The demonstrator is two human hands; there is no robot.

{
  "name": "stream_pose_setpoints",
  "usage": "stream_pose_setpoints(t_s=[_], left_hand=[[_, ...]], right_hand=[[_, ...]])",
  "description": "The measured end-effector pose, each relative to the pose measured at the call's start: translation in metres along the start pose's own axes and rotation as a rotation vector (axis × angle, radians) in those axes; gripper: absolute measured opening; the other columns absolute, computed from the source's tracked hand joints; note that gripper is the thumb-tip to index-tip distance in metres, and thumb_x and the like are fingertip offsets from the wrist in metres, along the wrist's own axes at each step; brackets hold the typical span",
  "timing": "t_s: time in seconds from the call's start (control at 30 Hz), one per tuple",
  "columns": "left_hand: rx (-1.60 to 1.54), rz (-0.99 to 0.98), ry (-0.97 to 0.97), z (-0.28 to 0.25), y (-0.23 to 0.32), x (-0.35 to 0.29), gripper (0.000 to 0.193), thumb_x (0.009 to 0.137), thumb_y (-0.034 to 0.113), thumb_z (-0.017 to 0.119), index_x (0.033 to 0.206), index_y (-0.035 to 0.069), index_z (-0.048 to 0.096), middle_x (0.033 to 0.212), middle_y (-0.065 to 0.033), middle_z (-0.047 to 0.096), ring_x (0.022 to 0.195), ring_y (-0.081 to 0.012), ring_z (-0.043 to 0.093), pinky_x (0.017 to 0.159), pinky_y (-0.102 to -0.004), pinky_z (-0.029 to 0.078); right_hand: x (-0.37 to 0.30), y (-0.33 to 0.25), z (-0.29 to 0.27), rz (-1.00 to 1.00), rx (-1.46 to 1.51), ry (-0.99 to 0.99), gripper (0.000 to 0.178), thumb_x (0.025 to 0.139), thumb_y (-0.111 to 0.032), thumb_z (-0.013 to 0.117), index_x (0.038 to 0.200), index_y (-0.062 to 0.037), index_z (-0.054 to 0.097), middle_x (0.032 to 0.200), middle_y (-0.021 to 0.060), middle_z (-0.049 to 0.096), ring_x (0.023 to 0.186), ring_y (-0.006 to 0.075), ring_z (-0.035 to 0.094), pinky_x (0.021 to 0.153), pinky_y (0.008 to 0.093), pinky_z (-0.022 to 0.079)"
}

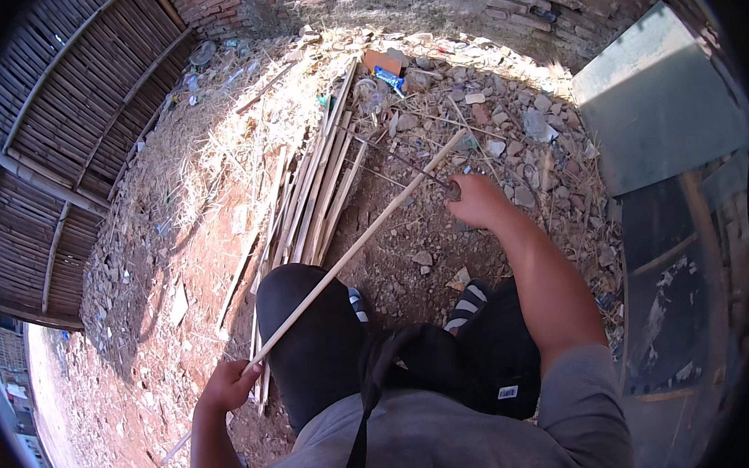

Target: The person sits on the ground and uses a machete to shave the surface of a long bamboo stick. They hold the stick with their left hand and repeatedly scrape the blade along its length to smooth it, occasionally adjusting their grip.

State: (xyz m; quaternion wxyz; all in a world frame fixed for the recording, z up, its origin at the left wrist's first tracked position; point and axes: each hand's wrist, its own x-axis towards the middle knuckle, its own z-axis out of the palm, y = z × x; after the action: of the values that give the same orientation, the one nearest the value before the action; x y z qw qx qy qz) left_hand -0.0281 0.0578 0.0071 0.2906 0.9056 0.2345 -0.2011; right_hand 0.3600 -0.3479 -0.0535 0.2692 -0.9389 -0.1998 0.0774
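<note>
A long pale strip of split bamboo [367, 246] runs slantwise across my left knee, its far end raised up to the right. My left hand [229, 384] is closed around its lower part, and a thin end sticks out past the hand. In my right hand [477, 200] I grip a dark, thin-bladed knife [404, 162], whose blade points to the far left and crosses the strip near its far end. Whether the blade touches the strip I cannot tell. The knife's handle is mostly hidden in my fist. Beyond my left knee lies a bundle of bamboo strips [312, 195].
Rubble and broken brick [516, 157] cover the ground ahead, with a blue wrapper [389, 79] among it. A bamboo-slat panel [68, 124] stands at left, a brick wall [421, 8] behind. Grey-green sheets [662, 100] and a dark panel [666, 302] stand close at right.
</note>
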Motion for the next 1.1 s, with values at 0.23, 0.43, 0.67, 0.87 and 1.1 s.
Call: stream_pose_setpoints(t_s=[0.23,0.43,0.67,0.87,1.1], left_hand=[[0.036,-0.001,-0.002,-0.004,-0.008,0.001,0.051,0.099,0.043,0.065,0.081,-0.005,0.069,0.056,-0.0096,0.055,0.056,-0.0142,0.051,0.055,-0.0383,0.044],[0.038,-0.026,0.020,-0.006,0.008,0.002,0.049,0.099,0.043,0.066,0.080,-0.003,0.068,0.055,-0.0092,0.053,0.056,-0.0152,0.050,0.055,-0.0394,0.044],[-0.015,0.029,0.009,0.001,-0.003,0.008,0.048,0.099,0.041,0.066,0.080,-0.003,0.067,0.056,-0.0103,0.054,0.055,-0.0174,0.051,0.055,-0.0403,0.044],[0.046,-0.014,0.051,-0.001,0.002,0.004,0.047,0.097,0.040,0.068,0.078,-0.003,0.066,0.057,-0.0125,0.055,0.055,-0.0194,0.053,0.056,-0.0410,0.045],[0.028,0.024,0.062,0.006,-0.013,0.005,0.045,0.095,0.039,0.069,0.077,-0.003,0.065,0.059,-0.0185,0.057,0.054,-0.0278,0.057,0.056,-0.0436,0.046]], right_hand=[[-0.015,-0.045,-0.008,-0.193,-0.157,-0.311,0.024,0.081,-0.017,0.069,0.104,-0.0076,0.068,0.091,0.0187,0.070,0.093,0.0390,0.070,0.080,0.0509,0.055],[-0.001,0.002,-0.008,0.140,0.043,-0.119,0.052,0.085,-0.023,0.072,0.134,-0.0070,0.065,0.116,0.0205,0.071,0.103,0.0384,0.070,0.091,0.0475,0.056],[-0.007,-0.006,-0.005,-0.027,0.018,-0.227,0.044,0.085,-0.024,0.072,0.125,-0.0049,0.069,0.104,0.0211,0.072,0.101,0.0382,0.070,0.089,0.0467,0.055],[0.004,0.010,-0.011,0.185,0.112,-0.059,0.040,0.086,-0.023,0.070,0.123,-0.0061,0.068,0.104,0.0216,0.072,0.101,0.0387,0.069,0.088,0.0478,0.055],[-0.008,-0.009,0.011,-0.161,-0.087,-0.176,0.042,0.082,-0.022,0.074,0.121,-0.0053,0.068,0.084,0.0198,0.071,0.085,0.0379,0.072,0.078,0.0469,0.056]])
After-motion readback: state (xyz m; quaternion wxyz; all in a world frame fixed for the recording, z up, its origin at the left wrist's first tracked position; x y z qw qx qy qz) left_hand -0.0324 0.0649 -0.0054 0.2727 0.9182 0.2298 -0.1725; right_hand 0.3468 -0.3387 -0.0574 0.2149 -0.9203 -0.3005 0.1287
